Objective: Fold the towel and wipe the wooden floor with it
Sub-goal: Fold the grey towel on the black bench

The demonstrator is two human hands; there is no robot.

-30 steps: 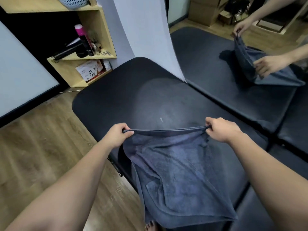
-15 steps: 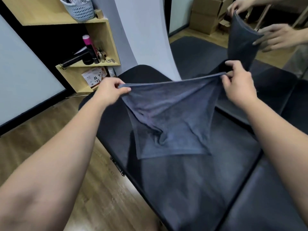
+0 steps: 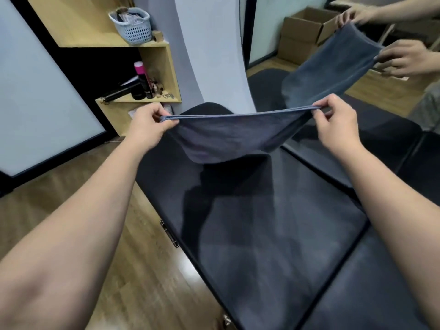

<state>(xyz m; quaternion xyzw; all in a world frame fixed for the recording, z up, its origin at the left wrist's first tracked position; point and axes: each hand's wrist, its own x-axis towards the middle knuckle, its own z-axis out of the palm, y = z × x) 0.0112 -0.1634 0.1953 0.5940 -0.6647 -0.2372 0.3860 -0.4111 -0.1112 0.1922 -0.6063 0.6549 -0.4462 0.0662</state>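
Seen from head height, looking down along two bare forearms reaching forward. At far left, wooden floor [image 3: 71,194] below a shelf unit [image 3: 157,75] holding a perforated basket [image 3: 131,25]. Left hand [image 3: 147,129] raised at arm's length, thumb and curled fingers pinching the left end of a doubled hem. Between the two grips, a grey-blue towel [image 3: 228,136] stretched nearly taut along its top edge, the rest sagging beneath in a shallow belly, held clear above a black padded bench [image 3: 273,234] and casting a dark shadow there. Right hand [image 3: 335,122] level with the left, knuckles up, fingertips pinching the hem's right end. Beyond the right grip, a wall mirror [image 3: 333,55] repeating hands and towel.
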